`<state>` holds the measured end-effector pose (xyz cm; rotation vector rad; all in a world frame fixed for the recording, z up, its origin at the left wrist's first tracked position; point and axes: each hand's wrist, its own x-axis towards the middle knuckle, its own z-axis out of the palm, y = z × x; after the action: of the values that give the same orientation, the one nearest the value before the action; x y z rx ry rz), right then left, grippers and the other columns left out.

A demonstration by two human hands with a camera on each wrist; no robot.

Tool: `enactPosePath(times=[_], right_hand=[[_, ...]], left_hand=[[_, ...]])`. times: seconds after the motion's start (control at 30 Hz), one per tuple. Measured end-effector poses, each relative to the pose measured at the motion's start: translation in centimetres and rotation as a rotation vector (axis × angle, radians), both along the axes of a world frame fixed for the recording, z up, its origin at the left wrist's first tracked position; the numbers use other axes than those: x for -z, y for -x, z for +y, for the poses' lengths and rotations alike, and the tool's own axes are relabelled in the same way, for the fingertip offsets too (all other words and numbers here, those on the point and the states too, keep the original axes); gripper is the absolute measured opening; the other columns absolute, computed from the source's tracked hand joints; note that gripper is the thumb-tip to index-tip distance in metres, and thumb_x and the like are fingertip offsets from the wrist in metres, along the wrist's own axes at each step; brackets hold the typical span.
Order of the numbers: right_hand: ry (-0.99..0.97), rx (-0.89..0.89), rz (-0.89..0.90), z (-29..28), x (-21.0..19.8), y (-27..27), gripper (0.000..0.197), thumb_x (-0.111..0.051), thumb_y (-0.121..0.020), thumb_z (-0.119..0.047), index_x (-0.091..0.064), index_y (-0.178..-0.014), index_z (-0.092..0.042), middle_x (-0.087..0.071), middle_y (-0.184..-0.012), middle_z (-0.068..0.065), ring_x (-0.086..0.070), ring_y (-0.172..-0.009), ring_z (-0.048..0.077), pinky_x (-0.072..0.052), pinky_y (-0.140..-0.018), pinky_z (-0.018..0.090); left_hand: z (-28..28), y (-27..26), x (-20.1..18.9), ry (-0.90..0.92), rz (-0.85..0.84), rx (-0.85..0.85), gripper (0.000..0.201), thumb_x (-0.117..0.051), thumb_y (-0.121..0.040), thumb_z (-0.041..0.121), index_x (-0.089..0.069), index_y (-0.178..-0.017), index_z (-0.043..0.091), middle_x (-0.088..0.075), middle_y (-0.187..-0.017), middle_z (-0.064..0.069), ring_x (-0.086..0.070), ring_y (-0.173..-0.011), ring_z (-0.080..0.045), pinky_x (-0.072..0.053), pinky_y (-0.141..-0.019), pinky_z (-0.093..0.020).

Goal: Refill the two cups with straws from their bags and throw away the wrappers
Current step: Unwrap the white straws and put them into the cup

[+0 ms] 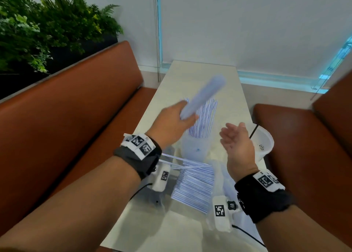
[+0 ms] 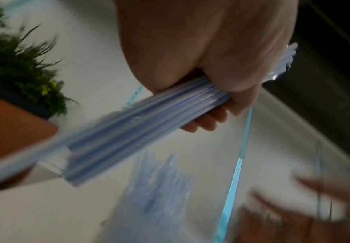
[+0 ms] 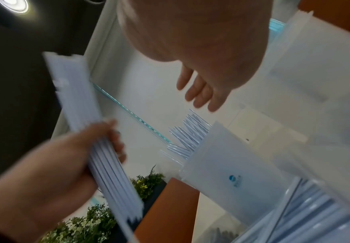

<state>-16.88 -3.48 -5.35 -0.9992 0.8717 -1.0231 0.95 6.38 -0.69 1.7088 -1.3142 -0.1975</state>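
On the table (image 1: 224, 84), the bag (image 1: 194, 187) near its front edge still holds straws. The middle cup (image 1: 194, 146) is partly filled; your left hand (image 1: 171, 122) grips a straw bundle (image 1: 202, 97) above it, right hand (image 1: 238, 143) open, empty.

- The bundle of straws (image 1: 202, 96) looks wrapped in thin paper, matt white with fine blue stripes.
- The cup (image 1: 195, 146) is translucent frosted plastic, smooth, with a small blue print.
- The second cup (image 1: 265, 143) is white plastic, smooth with a soft sheen.
- The bag (image 1: 194, 187) of straws is clear, glossy plastic film.
- The table (image 1: 200, 72) has a pale, smooth, slightly reflective top.
- The bench seats (image 1: 76, 103) look like smooth brown leather or vinyl with a low sheen.
- The wrist bands (image 1: 266, 200) are dark matt cloth.
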Motion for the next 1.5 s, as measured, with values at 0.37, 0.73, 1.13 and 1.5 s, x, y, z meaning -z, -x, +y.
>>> enactPosePath(times=[0.37, 0.73, 1.13, 1.5], right_hand=[[-0.512, -0.344, -0.372, 2.4, -2.0, -2.1, 0.074, -0.041, -0.101, -0.060, -0.059, -0.133, 0.004, -0.066, -0.122, 0.023, -0.067, -0.112, 0.037, -0.052, -0.100, 0.054], [0.223, -0.350, 0.060, 1.5, -1.3, -1.7, 0.030, -0.055, -0.089, -0.029, -0.069, -0.113, -0.017, -0.070, -0.105, 0.011, -0.063, -0.095, 0.020, -0.051, -0.083, 0.033], [0.706, -0.482, 0.800, 1.9, 0.8, -1.7, 0.025, -0.054, -0.098, -0.038, -0.052, -0.092, -0.014, -0.066, -0.082, 0.009, -0.064, -0.077, 0.027, -0.051, -0.072, 0.042], [0.943, -0.594, 1.331, -2.1, 1.7, -2.8, 0.032, -0.048, -0.102, -0.041, -0.054, -0.129, -0.024, -0.050, -0.124, -0.001, -0.061, -0.104, 0.027, -0.050, -0.083, 0.039]], left_hand=[[-2.4, 5.1, -3.3, 0.447, 0.982, 0.210, 0.017, -0.063, -0.094, 0.004, -0.057, -0.080, 0.011, -0.057, -0.069, -0.009, -0.059, -0.066, -0.024, -0.052, -0.070, -0.036], [-3.0, 3.9, -1.4, 0.389, 1.003, 0.136, 0.017, -0.065, -0.091, 0.009, -0.060, -0.076, 0.014, -0.061, -0.070, -0.009, -0.061, -0.067, -0.025, -0.054, -0.067, -0.035], [-2.5, 1.4, -3.6, 0.391, 1.029, 0.199, 0.011, -0.063, -0.094, 0.003, -0.057, -0.100, 0.008, -0.063, -0.075, -0.008, -0.064, -0.069, -0.025, -0.056, -0.075, -0.037], [-5.3, -1.2, -5.5, 0.622, 0.678, -0.201, 0.009, -0.054, -0.094, 0.001, -0.051, -0.090, 0.009, -0.055, -0.075, -0.011, -0.058, -0.060, -0.016, -0.051, -0.062, -0.024]])
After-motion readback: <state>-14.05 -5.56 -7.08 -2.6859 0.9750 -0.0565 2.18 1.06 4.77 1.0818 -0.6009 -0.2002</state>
